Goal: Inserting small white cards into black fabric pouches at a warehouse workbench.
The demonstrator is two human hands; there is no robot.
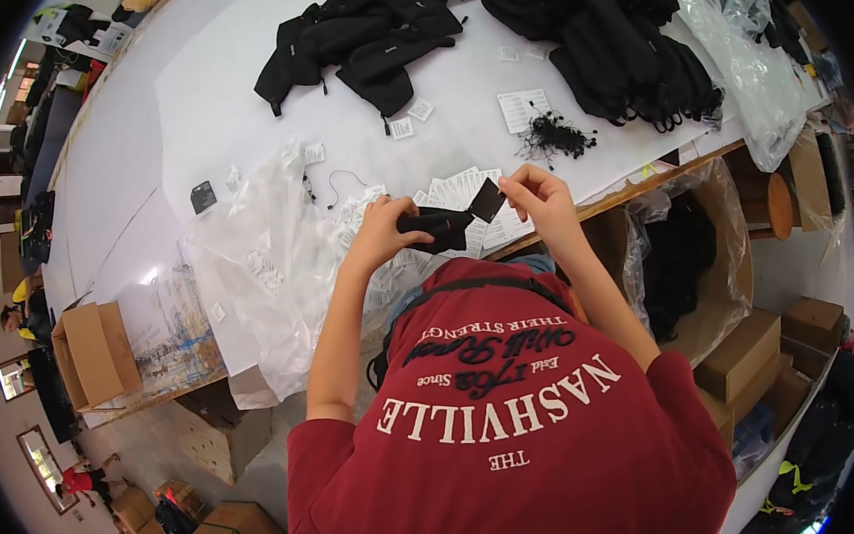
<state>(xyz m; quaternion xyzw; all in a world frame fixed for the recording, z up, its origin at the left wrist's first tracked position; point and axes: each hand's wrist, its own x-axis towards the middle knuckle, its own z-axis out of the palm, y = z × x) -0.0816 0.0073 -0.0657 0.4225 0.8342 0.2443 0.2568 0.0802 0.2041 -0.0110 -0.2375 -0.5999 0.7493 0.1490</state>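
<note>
At the table's near edge, my left hand [381,233] is closed on a small black fabric pouch [450,231], thumb along its near side. A square black hang tag [487,201] stands at the pouch's right end. My right hand [544,206] pinches at this tag's right side; whether the fingertips grip the card or its string is too small to tell. White printed labels [460,185] lie fanned out behind and under the pouch. To the left of my left hand, more labels are scattered over a clear plastic bag [294,231].
Black pouches [365,36] lie spread at the far side, with a larger black heap [604,55] to their right. A tangle of black tag strings [556,137] sits nearer. Clear plastic [748,71] hangs over the right edge. Cardboard boxes [97,354] stand around the table.
</note>
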